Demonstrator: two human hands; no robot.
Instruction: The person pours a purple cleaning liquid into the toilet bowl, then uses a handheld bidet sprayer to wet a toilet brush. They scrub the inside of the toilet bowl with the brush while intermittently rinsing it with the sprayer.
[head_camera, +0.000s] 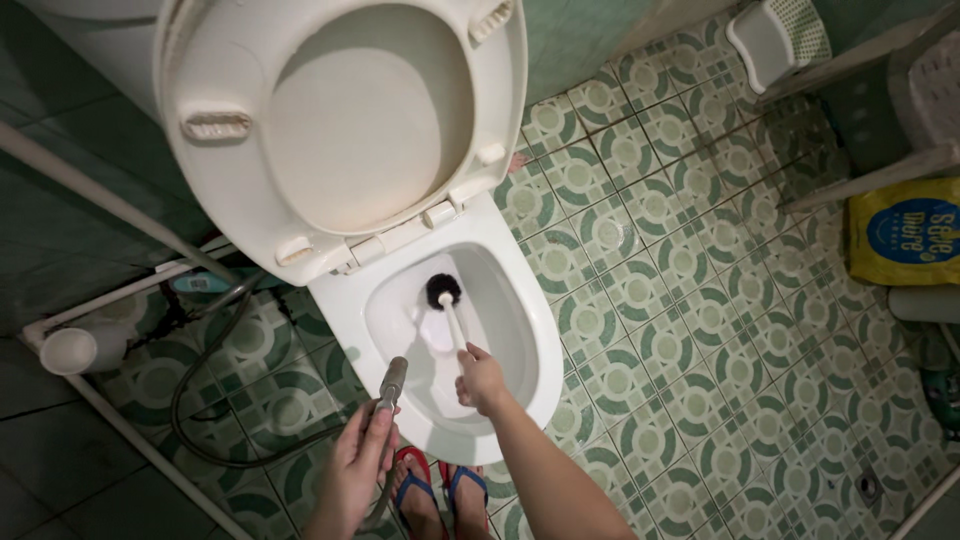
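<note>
your right hand (480, 380) is clamped round the white handle of the toilet brush (447, 303), and the black bristle head sits ahead of your knuckles, down in the toilet bowl (520, 330). your left hand (362, 455), just beside it on the near rim, has its fingers closed on a metal spray nozzle (391, 382) aimed into the bowl, its grey hose (205, 400) looping away left over the patterned green floor tiles (700, 300). beyond both hands the seat and lid (350, 130) stand raised. under your wrists, your feet wear red and blue flip-flops (440, 495).

Yellow bag (905, 232) with blue round label, far right.
</note>
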